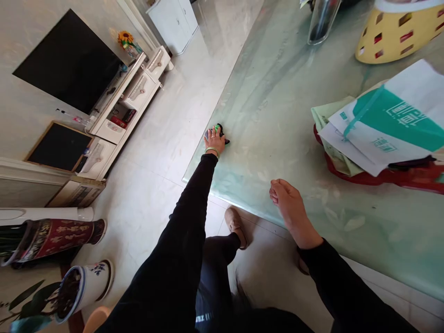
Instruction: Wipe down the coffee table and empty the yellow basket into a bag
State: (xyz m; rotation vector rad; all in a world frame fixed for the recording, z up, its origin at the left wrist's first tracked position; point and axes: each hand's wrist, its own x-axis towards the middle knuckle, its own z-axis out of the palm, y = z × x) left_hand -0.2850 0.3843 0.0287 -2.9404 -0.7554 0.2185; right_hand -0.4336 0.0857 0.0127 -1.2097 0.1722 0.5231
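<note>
My left hand reaches far forward, its fingers over a small black and green object near the table's left edge. The palm hides most of that object, so I cannot tell its kind. A ring and a light bracelet show on this hand. Closer to me, my right hand is held above the near edge of the pale green table. Its fingers are curled in, and nothing shows in them.
At the right, paper bags lie in a red tray. Behind them are a yellow basket and a clear cup. Left on the floor stand a TV cabinet and potted plants, including a white pot.
</note>
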